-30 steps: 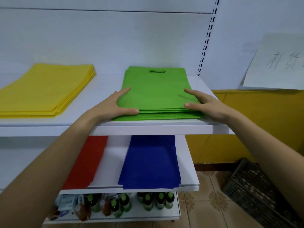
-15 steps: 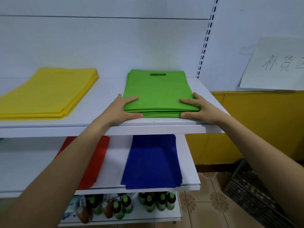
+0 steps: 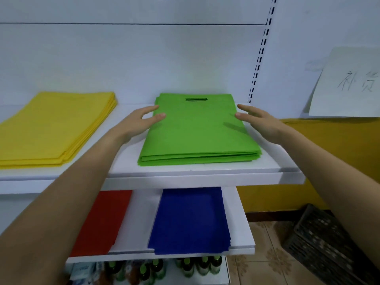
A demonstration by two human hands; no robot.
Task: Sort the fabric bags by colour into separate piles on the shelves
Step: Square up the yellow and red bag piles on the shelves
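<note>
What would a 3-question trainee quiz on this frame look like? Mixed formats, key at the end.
1. True or false: the green bag pile and the yellow bag pile lie on the same shelf.
2. Pick one. The left hand and right hand are: A) both clenched into fists above the green pile; B) open, one at each side edge of the green pile; C) both resting on the yellow pile.
3. Short answer: what colour is the pile on the lower shelf under the green one?
Key: 1 true; 2 B; 3 blue, the blue bag pile.
</note>
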